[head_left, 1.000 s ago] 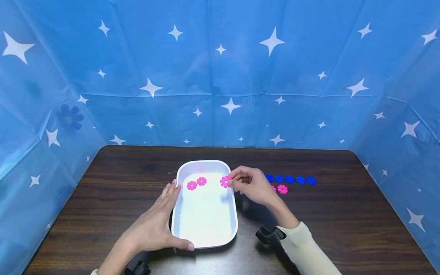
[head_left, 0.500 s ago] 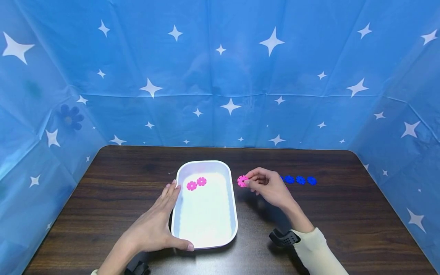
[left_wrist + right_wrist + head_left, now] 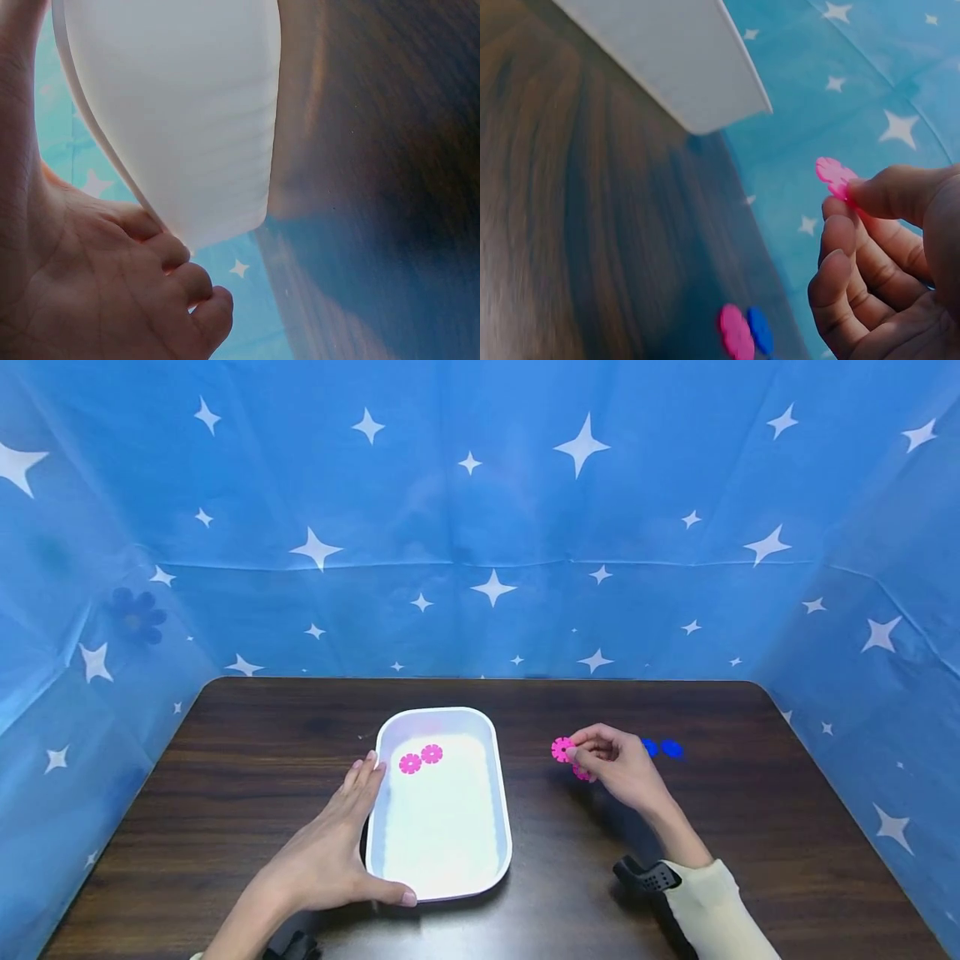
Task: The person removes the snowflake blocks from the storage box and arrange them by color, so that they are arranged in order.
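Right of centre, the right hand point(image 3: 618, 764) pinches a pink disc point(image 3: 562, 749) by its edge above the worktop point(image 3: 262, 760); the slight grip could drop it. The left hand point(image 3: 330, 852), fingers relaxed, steadies the white tray point(image 3: 501, 827).

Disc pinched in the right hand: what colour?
Pink. The disc shows best in the head view, pinched by the right hand.

bright, even light; wrist views soft, head view bowed at edges.
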`<state>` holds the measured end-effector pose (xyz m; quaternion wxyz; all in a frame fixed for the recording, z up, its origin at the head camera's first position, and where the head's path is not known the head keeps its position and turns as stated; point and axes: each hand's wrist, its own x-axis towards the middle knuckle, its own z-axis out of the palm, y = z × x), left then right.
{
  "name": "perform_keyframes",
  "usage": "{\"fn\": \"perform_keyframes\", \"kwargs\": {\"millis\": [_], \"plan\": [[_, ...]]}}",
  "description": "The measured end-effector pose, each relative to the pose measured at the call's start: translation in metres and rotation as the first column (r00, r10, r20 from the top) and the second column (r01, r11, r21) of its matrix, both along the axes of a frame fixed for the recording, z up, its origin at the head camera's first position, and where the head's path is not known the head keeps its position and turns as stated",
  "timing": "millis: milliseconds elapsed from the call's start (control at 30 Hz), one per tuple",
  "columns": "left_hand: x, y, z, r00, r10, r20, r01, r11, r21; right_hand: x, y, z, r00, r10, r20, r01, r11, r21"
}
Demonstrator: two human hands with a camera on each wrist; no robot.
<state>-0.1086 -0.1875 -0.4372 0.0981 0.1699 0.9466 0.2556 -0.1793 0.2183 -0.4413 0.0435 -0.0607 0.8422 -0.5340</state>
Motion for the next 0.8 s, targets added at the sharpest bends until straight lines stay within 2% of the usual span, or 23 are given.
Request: {"fn": "perform_keyframes", "kwargs": {"millis": [467,800], "plan": [[0.000,-0.002,0.001,1.000,0.004,0.008,-0.004,1.000,-0.001,0.006,0.046,-0.012,0.993,-0.122,0.008,0.121,0.990,0.076],[0.000,-0.003,0.001,1.000,0.008,0.014,-0.008,1.000,0.004,0.008,0.071,-0.022,0.977,-0.210,0.033,0.199,0.959,0.200]]}}
